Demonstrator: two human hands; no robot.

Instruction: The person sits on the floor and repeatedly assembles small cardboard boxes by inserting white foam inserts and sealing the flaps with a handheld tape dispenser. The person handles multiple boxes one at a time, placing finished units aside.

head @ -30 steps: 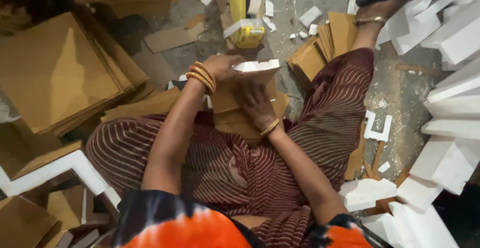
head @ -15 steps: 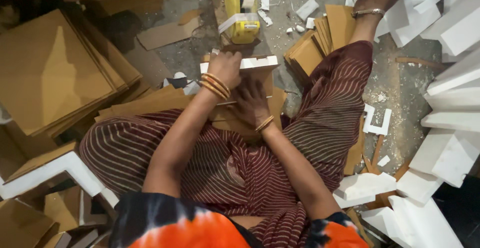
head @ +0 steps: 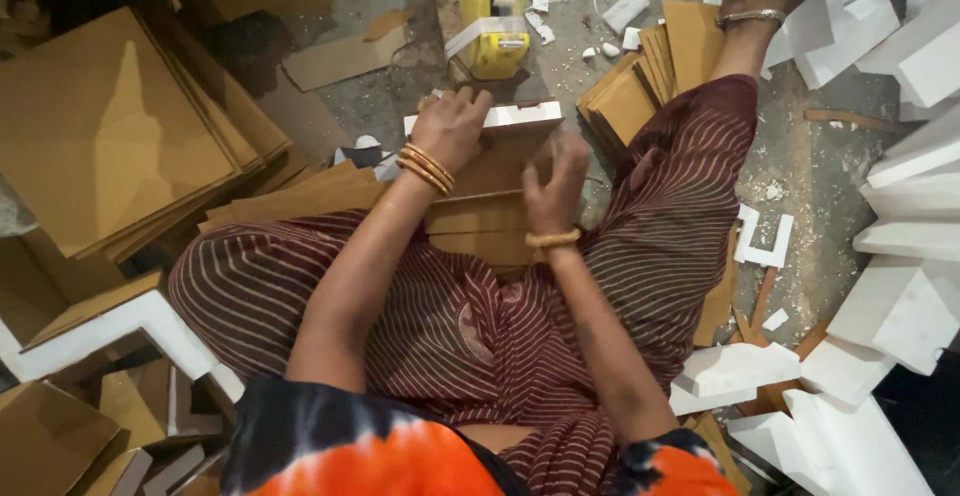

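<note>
Our left hand [head: 452, 126] grips the white rectangular foam strip [head: 520, 114] seated along the far edge of the brown folded cardboard piece [head: 488, 206] in our lap. Our right hand [head: 556, 171], fingers curled, presses that cardboard. Assembly appears partway. Flat brown cardboard sheets [head: 95, 136] and white foam blocks [head: 900, 306] cover the grey concrete floor [head: 800, 156].

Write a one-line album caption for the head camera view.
Seated on the floor, left hand grips a white foam strip while right hand presses folded cardboard.

Grey concrete floor [head: 820, 171], gritty with white crumbs. Cardboard sheets [head: 110, 136] stacked left, white foam blocks [head: 900, 296] heaped right. Dim light.
</note>
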